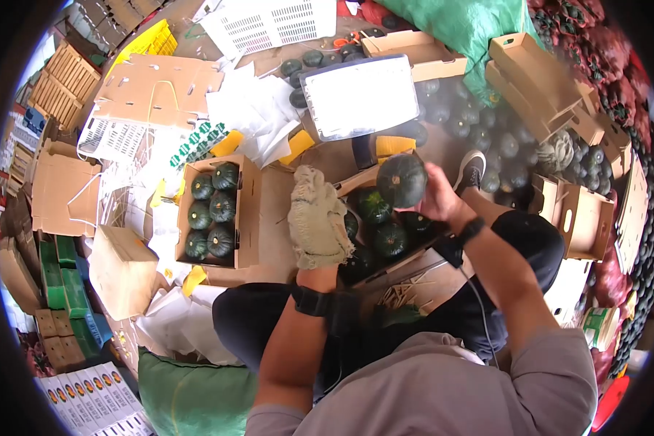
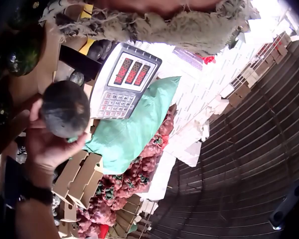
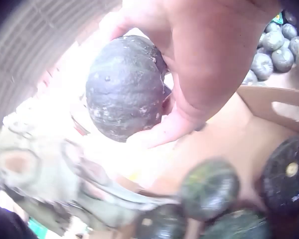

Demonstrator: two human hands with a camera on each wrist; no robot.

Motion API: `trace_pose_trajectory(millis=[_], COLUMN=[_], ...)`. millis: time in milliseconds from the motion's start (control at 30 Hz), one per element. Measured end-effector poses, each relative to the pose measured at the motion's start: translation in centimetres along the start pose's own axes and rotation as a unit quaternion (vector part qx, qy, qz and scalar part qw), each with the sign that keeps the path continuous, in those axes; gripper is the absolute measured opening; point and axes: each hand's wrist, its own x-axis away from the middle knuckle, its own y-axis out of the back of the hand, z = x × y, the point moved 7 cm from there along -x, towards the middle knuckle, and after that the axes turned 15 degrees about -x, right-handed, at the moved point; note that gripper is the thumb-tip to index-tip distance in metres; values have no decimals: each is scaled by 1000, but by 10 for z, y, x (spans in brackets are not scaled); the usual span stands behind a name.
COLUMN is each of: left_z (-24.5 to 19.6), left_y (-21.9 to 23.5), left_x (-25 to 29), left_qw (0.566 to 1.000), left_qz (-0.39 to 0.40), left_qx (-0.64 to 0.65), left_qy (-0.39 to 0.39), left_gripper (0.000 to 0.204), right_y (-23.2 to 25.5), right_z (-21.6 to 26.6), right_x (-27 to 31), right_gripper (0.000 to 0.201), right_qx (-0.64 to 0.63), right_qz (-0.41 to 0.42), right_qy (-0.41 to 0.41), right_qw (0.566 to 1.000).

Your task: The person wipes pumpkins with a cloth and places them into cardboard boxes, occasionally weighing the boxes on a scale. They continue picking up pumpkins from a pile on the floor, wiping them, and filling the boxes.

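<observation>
My right hand grips a dark green squash and holds it up over an open carton in front of my knees. The right wrist view shows the squash cupped between the fingers and thumb. A frayed grey-green cloth covers my left hand, which seems to hold it just left of the squash. That cloth runs across the top of the left wrist view, where the squash is also seen. Several more squashes lie in the carton.
A second carton of squashes stands to the left. A digital scale sits ahead, a green sack behind it. Loose squashes are piled at the right, beside empty cartons and red mesh bags. Paper sheets and flat cardboard lie around.
</observation>
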Motion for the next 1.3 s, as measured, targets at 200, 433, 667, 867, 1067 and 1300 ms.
trace_pose_trajectory(millis=[200,433,667,867,1067,1300], left_z=[54,40,38,19,25,-1], left_y=[-29,-47,-46,-10,-1,-14], left_x=[5,7,6,-11,7,-3], left_qw=[985,951,987,856,981,804], left_qz=[167,299,112,132,59,35], left_qx=[34,-9,-100,-495,-110,-575], left_qy=[-14,74,59,-75,147,-148], left_gripper=[40,46,40,23,23,30], right_y=[-137,-164,-142,-150,-143,-150], right_z=[-31,-47,-20,-23,-39,-24], right_x=[7,34,18,8,7,23], right_gripper=[36,52,49,29,32,62], right_qx=[609,571,599,577,325,604], right_qz=[-7,47,-39,-89,-11,-41], right_qy=[402,336,435,362,262,311], right_qw=[684,748,671,727,908,732])
